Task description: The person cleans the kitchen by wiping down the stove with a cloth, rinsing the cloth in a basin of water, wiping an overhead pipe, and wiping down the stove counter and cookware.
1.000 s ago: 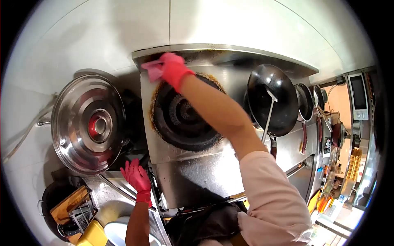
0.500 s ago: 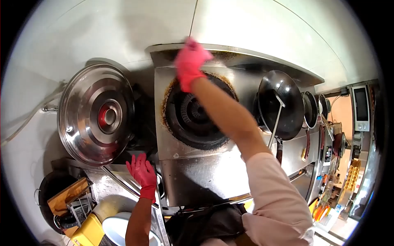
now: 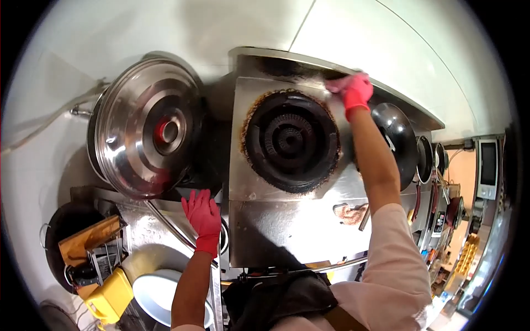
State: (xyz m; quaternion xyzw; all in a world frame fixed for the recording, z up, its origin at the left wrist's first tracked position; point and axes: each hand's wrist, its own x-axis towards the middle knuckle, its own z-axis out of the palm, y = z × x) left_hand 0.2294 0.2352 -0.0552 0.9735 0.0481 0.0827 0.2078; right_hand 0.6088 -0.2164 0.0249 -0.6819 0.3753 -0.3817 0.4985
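Both my hands wear pink rubber gloves. My right hand [image 3: 358, 95] is closed on a pink cloth [image 3: 338, 84], which lies against the stove's steel back ledge, between the burner and the wok. The round black burner [image 3: 291, 140] has brown, crusted residue around its rim on the steel stove top [image 3: 237, 176]. My left hand [image 3: 203, 216], fingers spread and holding nothing, is over the front edge at the left, near a metal rail and below the large steel lid [image 3: 124, 149].
A black wok [image 3: 406, 146] with a ladle stands right of the burner, with smaller pans beyond. A brown cloth [image 3: 351, 214] lies on the front ledge. At lower left are a white basin [image 3: 149, 292], a yellow container [image 3: 113, 295] and a wooden board [image 3: 91, 240].
My right hand has swept the pink cloth rightward along the back ledge, uncovering the burner. The view has shifted left, and the brown cloth now shows. My left hand remains open by the front edge.
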